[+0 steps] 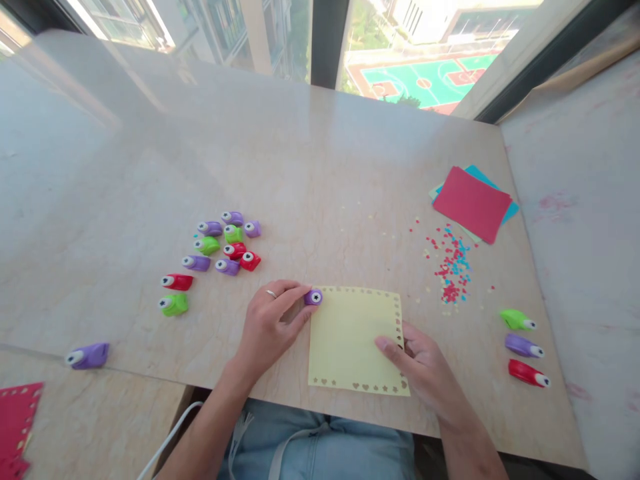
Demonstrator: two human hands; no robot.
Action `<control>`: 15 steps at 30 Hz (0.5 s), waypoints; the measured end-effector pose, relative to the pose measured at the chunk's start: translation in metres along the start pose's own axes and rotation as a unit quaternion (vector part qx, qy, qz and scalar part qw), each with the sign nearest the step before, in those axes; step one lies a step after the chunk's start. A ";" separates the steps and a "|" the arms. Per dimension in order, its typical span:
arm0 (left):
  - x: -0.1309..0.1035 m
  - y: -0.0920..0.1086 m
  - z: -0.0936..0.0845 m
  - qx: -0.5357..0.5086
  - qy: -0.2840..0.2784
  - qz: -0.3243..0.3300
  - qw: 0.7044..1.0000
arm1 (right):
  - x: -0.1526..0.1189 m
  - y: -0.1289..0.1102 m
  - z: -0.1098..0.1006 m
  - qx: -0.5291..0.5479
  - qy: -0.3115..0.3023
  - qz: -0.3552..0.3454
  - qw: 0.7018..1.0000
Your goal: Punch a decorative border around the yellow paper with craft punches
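Note:
Between the thumb and fingers of my left hand (275,320) is a small purple craft punch (313,297) with a star on its white top. It sits at the upper left corner of a pale yellow sheet of paper (350,340). Small star and heart holes run along the sheet's top, right and bottom borders; its left border looks plain. My right hand (420,360) grips the sheet's right edge, thumb on top and fingers underneath.
Several purple, green and red punches (227,267) cluster at left; three more, including a red punch (529,373), lie at right. Paper confetti (453,267) is scattered below stacked coloured cards (473,203). A lone purple punch (89,356) lies near punched red paper (19,420).

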State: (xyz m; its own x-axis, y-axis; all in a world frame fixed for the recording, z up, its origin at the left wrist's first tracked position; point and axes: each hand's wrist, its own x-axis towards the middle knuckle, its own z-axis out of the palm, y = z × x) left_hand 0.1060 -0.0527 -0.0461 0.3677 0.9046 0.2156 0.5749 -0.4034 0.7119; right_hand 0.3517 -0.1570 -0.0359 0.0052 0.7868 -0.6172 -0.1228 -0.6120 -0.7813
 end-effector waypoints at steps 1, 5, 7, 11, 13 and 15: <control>0.000 0.000 0.000 0.001 -0.001 -0.003 1.000 | 0.000 0.000 0.000 -0.002 0.000 0.004 1.000; 0.000 0.001 0.001 0.005 0.001 -0.011 1.000 | -0.001 -0.001 -0.002 -0.013 0.000 0.016 1.000; 0.000 0.001 0.001 0.006 0.004 -0.017 1.000 | 0.000 -0.001 -0.003 -0.023 0.000 0.020 1.000; 0.001 0.002 0.001 0.011 0.008 -0.018 1.000 | -0.001 -0.003 -0.003 -0.026 -0.007 0.033 0.999; 0.001 0.002 0.001 0.018 0.008 -0.012 1.000 | -0.001 -0.005 -0.002 -0.026 -0.013 0.038 0.999; 0.002 0.002 0.000 0.023 0.007 -0.006 1.000 | -0.002 -0.008 -0.002 -0.026 -0.020 0.042 0.999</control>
State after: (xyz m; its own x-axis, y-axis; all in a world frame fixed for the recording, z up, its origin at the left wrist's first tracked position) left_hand 0.1080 -0.0521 -0.0445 0.3496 0.9115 0.2166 0.6128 -0.3974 0.6830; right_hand 0.3545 -0.1539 -0.0283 -0.0420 0.7347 -0.6771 -0.0703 -0.6782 -0.7315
